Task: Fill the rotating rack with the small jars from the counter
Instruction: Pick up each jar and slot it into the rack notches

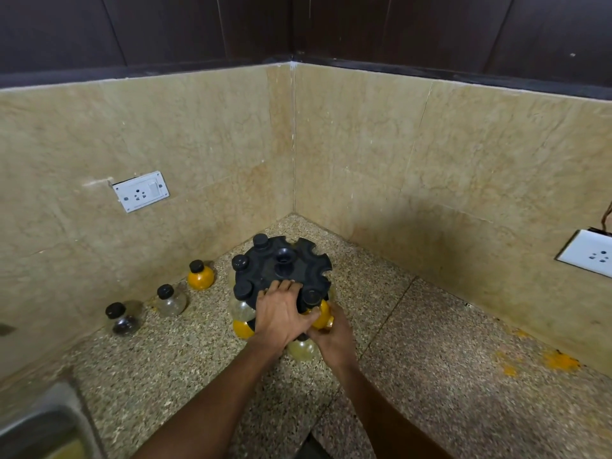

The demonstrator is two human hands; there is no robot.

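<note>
The black plastic rotating rack [283, 270] stands on the speckled stone worktop [430, 342] near the wall corner. Its top disc carries scalloped slots round the rim. Four black caps sit in slots on the left and near sides; the slots on the far right side are vacant.

The right hand [332, 339] grips a small round glass jar with orange contents and a black cap [319, 311], fingers curled round its lower body. The jar stands upright, long axis vertical, cap uppermost, with its neck at the near right rim of the disc. Whether the neck is fully seated in its slot cannot be determined.

The left hand [281, 313] lies flat on the near edge of the disc, fingers extended and pressing down, just beside and to the left of the gripped jar. It appears to steady the rack against rotation.

The governing relation: the slot lies directly ahead of the right hand, towards the rack's hub, so the jar neck probably needs to travel inward along the slot.

Three further jars stand in a row on the worktop left of the rack, well apart from both hands: an orange-filled jar [200, 275] nearest the rack, a clear jar [170, 300], and a dark-filled jar [123, 319]. The left hand is the nearer to these.
</note>
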